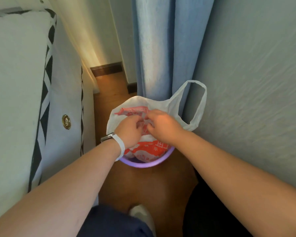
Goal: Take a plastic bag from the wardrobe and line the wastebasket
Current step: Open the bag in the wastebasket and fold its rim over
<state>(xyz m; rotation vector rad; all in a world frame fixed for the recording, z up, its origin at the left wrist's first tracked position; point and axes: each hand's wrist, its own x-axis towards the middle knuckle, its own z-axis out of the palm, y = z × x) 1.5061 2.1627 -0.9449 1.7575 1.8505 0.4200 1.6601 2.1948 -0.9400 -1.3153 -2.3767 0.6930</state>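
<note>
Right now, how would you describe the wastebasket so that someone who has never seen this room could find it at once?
Look at the strip of wooden floor between the bed and the blue curtain. The wastebasket stands at the curtain's foot, under both hands. Its round lilac rim, half covered by a white plastic bag with red print, is the only purple thing there.

Both hands meet over the round purple plastic wastebasket [149, 164], the left hand [129, 132] just beside the right hand [162, 127], each pinching the white plastic bag with red print [126, 106] that sits in it. The bag's loop handle [198, 103] rises beyond the right hand, against the pale blue curtain [161, 48]. The white mattress with black diamond trim [20, 82] lies left of the left hand; the wooden floor [143, 185] lies beneath the forearms.
</note>
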